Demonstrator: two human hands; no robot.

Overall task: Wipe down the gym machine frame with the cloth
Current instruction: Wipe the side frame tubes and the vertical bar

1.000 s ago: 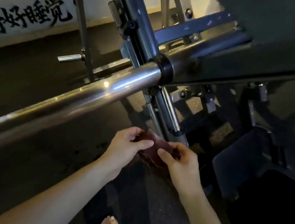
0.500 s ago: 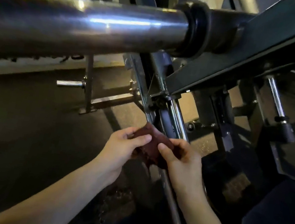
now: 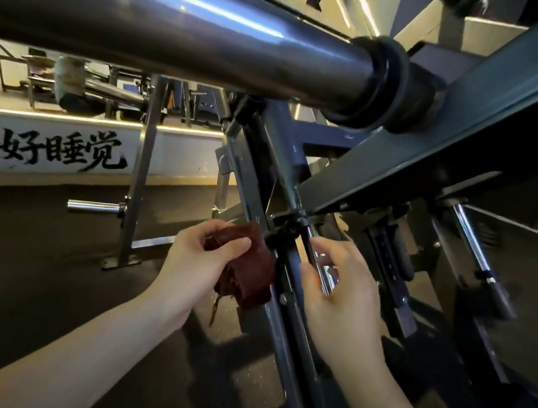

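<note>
The left hand (image 3: 193,262) grips the cloth (image 3: 248,270), a dark red, bunched rag; the thumb lies across its near face and the fingers curl behind it; a frayed strand hangs from its lower edge. The cloth's right edge touches the slanted frame bar (image 3: 289,345) of the machine, just below a black bolted joint (image 3: 288,227). The right hand (image 3: 344,297) sits just right of that bar, thumb and fingers curled round a chrome rod (image 3: 325,275) that runs alongside it; the rod gleams in the gap between thumb and fingers; how hard the hand squeezes cannot be told. Both forearms are bare and reach in from the near edge.

A wide grey beam (image 3: 461,127) climbs from the joint to the upper right; above, a thick steel tube (image 3: 183,18) crosses from the left and ends in a black collar (image 3: 386,85) against that beam. To the right, a second chrome rod (image 3: 470,235) slants down into a dark sleeve. To the left and farther off, a grey upright post (image 3: 139,185) stands bolted to the dark floor (image 3: 9,271); a short chrome peg (image 3: 94,207) sticks out leftward from it. Beyond, a white wall panel (image 3: 181,157) bears black brush-painted characters.
</note>
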